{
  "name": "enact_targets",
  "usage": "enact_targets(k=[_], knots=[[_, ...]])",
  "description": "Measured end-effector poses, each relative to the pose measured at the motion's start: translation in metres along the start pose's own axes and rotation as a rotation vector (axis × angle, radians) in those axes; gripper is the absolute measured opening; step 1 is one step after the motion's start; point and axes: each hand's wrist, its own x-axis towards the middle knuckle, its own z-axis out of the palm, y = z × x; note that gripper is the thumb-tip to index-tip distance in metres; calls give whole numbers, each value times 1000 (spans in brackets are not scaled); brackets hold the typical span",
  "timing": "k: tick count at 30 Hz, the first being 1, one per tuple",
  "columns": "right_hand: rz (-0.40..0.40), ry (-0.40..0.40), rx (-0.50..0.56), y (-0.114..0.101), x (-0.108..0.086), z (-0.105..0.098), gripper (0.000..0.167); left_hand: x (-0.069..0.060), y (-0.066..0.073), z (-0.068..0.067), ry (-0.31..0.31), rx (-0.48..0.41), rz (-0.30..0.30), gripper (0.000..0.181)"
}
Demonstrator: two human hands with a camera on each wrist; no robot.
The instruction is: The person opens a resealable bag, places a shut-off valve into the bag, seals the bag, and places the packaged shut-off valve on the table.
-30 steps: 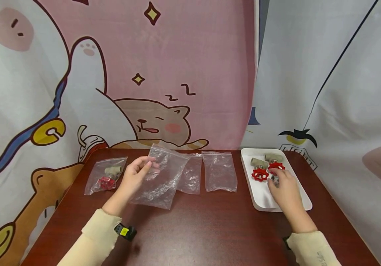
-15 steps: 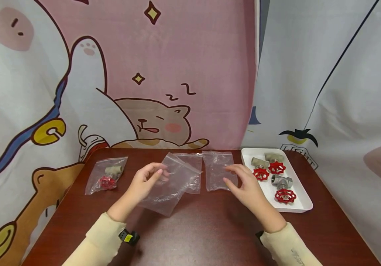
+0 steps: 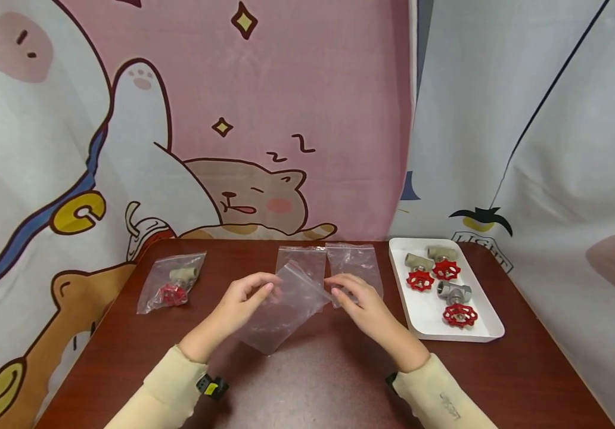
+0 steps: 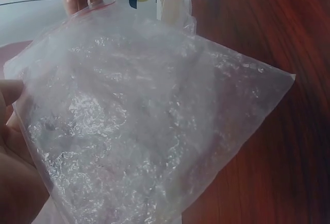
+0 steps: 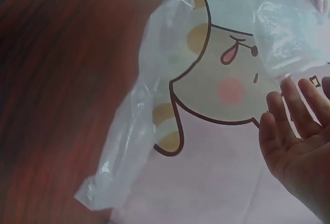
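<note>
My left hand (image 3: 240, 307) pinches a clear zip-lock bag (image 3: 280, 319) by its edge, above the middle of the table. The bag hangs tilted, its zip edge toward the upper right, and nothing shows inside it. My right hand (image 3: 366, 307) is at the bag's right corner with its fingers loosely extended. In the right wrist view those fingers (image 5: 294, 105) lie close to the plastic; whether they touch it I cannot tell. Two more flat zip-lock bags, a left one (image 3: 302, 256) and a right one (image 3: 358, 265), lie behind the hands.
A white tray (image 3: 422, 328) at the right holds a silver valve (image 3: 454, 292) with a red handwheel and two beige-bodied valves (image 3: 419, 262) with red handwheels. On the left lies a zip-lock bag (image 3: 152, 286) containing a similar beige valve (image 3: 183, 275). A printed cloth hangs behind the table.
My right hand has left the tray with nothing in it and moved left to the bag's corner. My left hand has shifted slightly right and down with the bag, which tilts more.
</note>
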Motion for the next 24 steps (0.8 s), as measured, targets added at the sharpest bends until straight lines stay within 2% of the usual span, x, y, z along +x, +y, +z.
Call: enact_targets(k=[2,6,9,10,13,16,18,21,23,24], knots=[[9,-7,25,1,1,3,23,0,6,0,-5,18,5,19],[-6,-2,10,2,3,8,18,0,9,1,-4,39,8,19],[-35,26,-31,2,4,11,14,1,-5,2,9,57,19,19],[-46,38,-39,2,4,12,12,1,-5,2,25,70,19,19],[-67,69,-46,1,6,13,9,2,-6,3,92,134,50,25],[-74,96,-55,-1,6,15,6,3,8,6,213,218,106,42],[-71,113,-60,-3,6,16,5,4,4,7,302,269,166,50],[-68,136,-75,-5,5,18,6,5,-3,10,404,288,188,46],[-73,143,-88,-7,4,19,7,5,-7,14,415,259,186,35],[-78,144,-97,-8,4,20,8,4,-7,16,401,237,171,29]])
